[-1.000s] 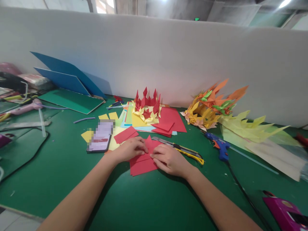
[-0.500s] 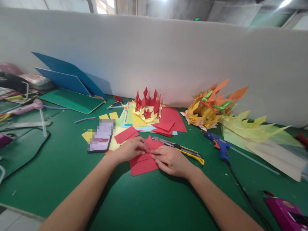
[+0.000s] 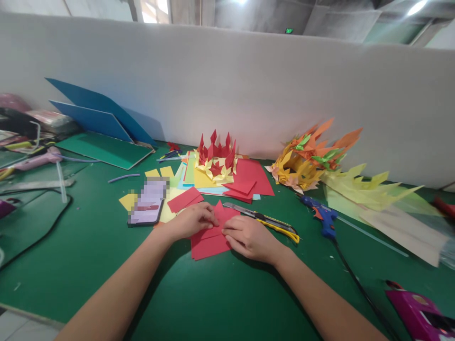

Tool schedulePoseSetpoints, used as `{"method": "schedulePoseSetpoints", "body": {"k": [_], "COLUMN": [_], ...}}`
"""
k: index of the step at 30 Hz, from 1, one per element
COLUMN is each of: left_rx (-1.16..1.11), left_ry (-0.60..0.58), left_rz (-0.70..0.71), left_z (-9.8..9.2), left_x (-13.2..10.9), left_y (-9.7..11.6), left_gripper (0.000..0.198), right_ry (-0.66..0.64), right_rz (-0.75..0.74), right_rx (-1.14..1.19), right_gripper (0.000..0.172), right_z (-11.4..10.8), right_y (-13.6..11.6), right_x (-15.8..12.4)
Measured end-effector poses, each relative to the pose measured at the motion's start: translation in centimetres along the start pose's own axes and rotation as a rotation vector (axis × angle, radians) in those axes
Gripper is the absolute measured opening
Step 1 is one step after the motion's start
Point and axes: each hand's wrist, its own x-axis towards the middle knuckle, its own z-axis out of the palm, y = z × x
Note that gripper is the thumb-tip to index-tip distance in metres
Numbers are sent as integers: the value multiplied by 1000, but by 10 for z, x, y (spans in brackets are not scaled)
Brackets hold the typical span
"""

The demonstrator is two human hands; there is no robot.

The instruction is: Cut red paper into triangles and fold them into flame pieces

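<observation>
Several sheets of red paper lie on the table in front of me. On top of them is a folded red paper piece whose pointed tip faces away from me. My left hand is closed, its curled fingers and thumb pinching the folded piece from the left. From the right, my right hand presses its bunched fingertips on the same piece. Both hands hide parts of it. A yellow utility knife with its blade out lies just beyond my right hand. Red paper slips rest beyond my left wrist.
A phone lies to the left on yellow paper. At the back stands a red and yellow paper crown; right of it is an orange paper crown. A blue glue gun with its cord lies right, near a magenta device.
The view has shifted very slightly. Both hands stay on the folded red paper, with hardly any visible movement.
</observation>
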Motion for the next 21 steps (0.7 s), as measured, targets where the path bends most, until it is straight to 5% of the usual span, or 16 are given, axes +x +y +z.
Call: {"method": "schedulePoseSetpoints", "body": {"k": [13, 21], "left_rx": [-13, -19], "left_ry": [32, 10], "left_rz": [16, 3], "left_z": [-2, -1], "left_x": [-1, 0], "left_y": [3, 1], "left_gripper": [20, 15], "right_ry": [-109, -52], "right_rz": [-119, 16], "right_rx": [11, -51], "right_gripper": [26, 31], "right_z": [26, 14], "right_y": [-21, -14], "right_x": [30, 13]}}
